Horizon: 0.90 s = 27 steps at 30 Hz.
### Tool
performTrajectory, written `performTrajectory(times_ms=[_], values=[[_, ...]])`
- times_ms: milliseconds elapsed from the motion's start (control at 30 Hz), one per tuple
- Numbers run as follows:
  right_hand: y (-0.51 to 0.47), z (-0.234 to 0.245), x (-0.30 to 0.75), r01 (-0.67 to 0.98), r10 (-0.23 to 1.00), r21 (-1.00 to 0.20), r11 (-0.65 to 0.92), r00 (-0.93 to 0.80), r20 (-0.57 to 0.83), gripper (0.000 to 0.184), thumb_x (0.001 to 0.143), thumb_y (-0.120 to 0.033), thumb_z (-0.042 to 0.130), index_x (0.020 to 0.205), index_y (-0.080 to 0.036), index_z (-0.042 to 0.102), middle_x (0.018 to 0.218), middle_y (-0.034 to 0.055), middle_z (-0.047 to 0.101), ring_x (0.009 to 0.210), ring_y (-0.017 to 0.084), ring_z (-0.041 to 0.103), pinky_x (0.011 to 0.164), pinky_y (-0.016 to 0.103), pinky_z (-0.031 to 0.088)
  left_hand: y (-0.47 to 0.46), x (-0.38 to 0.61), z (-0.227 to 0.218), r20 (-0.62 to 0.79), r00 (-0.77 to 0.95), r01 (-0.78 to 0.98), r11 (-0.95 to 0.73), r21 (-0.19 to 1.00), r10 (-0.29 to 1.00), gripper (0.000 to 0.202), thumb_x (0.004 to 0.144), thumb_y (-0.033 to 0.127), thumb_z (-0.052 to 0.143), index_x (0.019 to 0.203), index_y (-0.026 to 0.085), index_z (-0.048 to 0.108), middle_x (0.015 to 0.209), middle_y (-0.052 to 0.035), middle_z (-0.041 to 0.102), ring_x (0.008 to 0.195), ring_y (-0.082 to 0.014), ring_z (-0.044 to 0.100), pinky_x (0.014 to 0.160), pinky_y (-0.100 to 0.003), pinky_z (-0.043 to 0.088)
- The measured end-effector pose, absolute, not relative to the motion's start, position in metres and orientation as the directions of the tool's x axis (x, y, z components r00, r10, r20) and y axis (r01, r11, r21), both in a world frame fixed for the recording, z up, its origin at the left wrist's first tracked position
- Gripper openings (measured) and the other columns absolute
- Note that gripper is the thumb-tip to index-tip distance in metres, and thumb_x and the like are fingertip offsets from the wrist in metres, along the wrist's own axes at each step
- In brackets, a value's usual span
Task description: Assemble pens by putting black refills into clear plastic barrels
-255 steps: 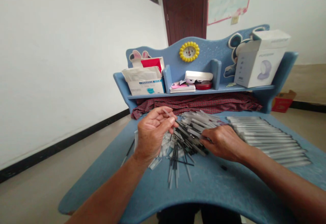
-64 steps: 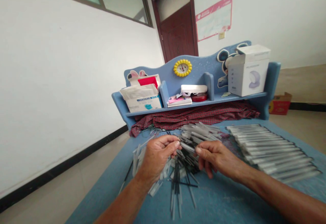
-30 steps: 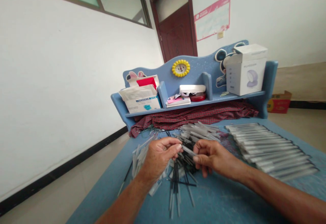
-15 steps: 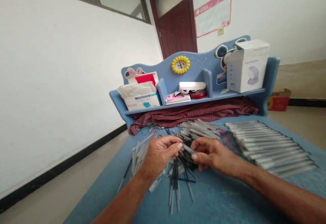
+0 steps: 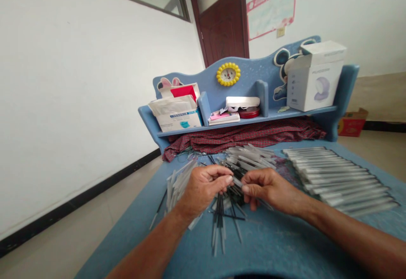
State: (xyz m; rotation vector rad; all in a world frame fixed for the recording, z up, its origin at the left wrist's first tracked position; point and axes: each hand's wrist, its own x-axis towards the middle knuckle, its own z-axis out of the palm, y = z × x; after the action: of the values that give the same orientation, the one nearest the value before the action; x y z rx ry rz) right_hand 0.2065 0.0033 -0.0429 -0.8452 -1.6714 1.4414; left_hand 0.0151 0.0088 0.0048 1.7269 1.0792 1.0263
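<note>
My left hand [image 5: 207,186] is closed, thumb and forefinger pinching one end of a slim translucent tube [image 5: 237,182]. At its other end, my right hand [image 5: 269,189] has its thumb and fingers closed on it. A pale thin end pokes out below the right palm; whether it belongs to the same piece I cannot tell. Under both hands lies a loose fan of thin black-and-clear sticks [image 5: 218,217]. Translucent sleeves [image 5: 177,186] are heaped beside my left hand, and more pale sleeves [image 5: 249,156] lie behind the hands.
To the right, several filled tubes with dark ends [image 5: 342,181] lie side by side on the blue table [image 5: 196,262]. A bunched checked cloth [image 5: 241,137] runs under the shelf [image 5: 272,117]. The shelf holds a mask box [image 5: 180,120], papers, a red tin and a white carton [image 5: 317,80].
The view has shifted slightly. My right thumb and fingers have drawn in tighter around the tube, and a pale end now shows beneath that hand. The left hand keeps its pinch.
</note>
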Motion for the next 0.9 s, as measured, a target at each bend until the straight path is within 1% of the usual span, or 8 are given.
performTrajectory(times_ms=[233,333,433,567,667,800,900], values=[[0.0,-0.038,0.209,0.003,0.813,-0.994,0.11,-0.575,0.088,0.041,0.081,-0.055,0.058,0.072,-0.015,0.058,0.063,0.0013,0.063,0.047,0.011,0.058,0.047,0.023,0.037,0.012,0.008,0.006,0.223,0.412,0.247,-0.344,0.906,0.884,0.016,0.071,0.023,0.068,0.08,0.01,0.072,0.06,-0.0006,0.063,0.05,-0.0075,0.052,0.05,-0.019,0.042],[0.0,-0.038,0.21,0.008,0.807,-0.995,0.099,-0.586,0.075,0.041,0.079,-0.056,0.059,0.071,-0.016,0.056,0.062,0.0005,0.063,0.046,0.01,0.058,0.046,0.022,0.037,0.013,0.005,0.006,0.213,0.451,0.25,-0.352,0.902,0.867,0.016,0.071,0.022,0.068,0.082,0.01,0.072,0.063,-0.0016,0.065,0.051,-0.0081,0.053,0.051,-0.019,0.043],[-0.001,-0.039,0.21,0.015,0.796,-0.996,0.091,-0.602,0.064,0.042,0.077,-0.057,0.063,0.069,-0.016,0.055,0.062,0.0,0.062,0.047,0.009,0.057,0.047,0.022,0.039,0.013,0.004,0.006,0.205,0.478,0.27,-0.365,0.891,0.854,0.016,0.072,0.022,0.068,0.081,0.01,0.073,0.063,-0.0016,0.064,0.053,-0.0086,0.054,0.051,-0.019,0.043],[-0.002,-0.038,0.21,0.028,0.764,-0.996,0.088,-0.643,0.049,0.046,0.079,-0.058,0.06,0.066,-0.015,0.055,0.062,0.0006,0.061,0.047,0.009,0.056,0.047,0.022,0.038,0.013,0.004,0.008,0.197,0.527,0.279,-0.388,0.879,0.827,0.016,0.072,0.021,0.066,0.081,0.01,0.073,0.069,-0.0032,0.064,0.056,-0.0087,0.054,0.052,-0.019,0.043],[-0.004,-0.036,0.211,0.034,0.735,-0.996,0.087,-0.677,0.041,0.047,0.081,-0.058,0.058,0.066,-0.014,0.056,0.061,0.001,0.06,0.046,0.008,0.056,0.047,0.021,0.038,0.014,0.002,0.01,0.205,0.574,0.264,-0.416,0.87,0.793,0.016,0.073,0.021,0.067,0.082,0.01,0.073,0.072,-0.004,0.065,0.058,-0.0093,0.054,0.054,-0.019,0.044],[-0.004,-0.036,0.213,0.04,0.708,-0.995,0.092,-0.706,0.037,0.046,0.084,-0.056,0.056,0.066,-0.013,0.056,0.061,0.0018,0.061,0.047,0.008,0.057,0.047,0.021,0.038,0.015,-0.001,0.011,0.192,0.632,0.248,-0.431,0.867,0.75,0.015,0.074,0.021,0.066,0.083,0.01,0.073,0.069,-0.0033,0.064,0.058,-0.0092,0.054,0.055,-0.019,0.044],[-0.004,-0.04,0.213,0.036,0.707,-0.997,0.066,-0.707,0.022,0.043,0.08,-0.055,0.061,0.07,-0.014,0.057,0.062,0.001,0.061,0.048,0.009,0.057,0.048,0.021,0.04,0.015,-0.001,0.008,0.173,0.636,0.25,-0.413,0.876,0.752,0.017,0.074,0.022,0.066,0.084,0.01,0.073,0.068,-0.0028,0.063,0.057,-0.0094,0.054,0.055,-0.02,0.044]])
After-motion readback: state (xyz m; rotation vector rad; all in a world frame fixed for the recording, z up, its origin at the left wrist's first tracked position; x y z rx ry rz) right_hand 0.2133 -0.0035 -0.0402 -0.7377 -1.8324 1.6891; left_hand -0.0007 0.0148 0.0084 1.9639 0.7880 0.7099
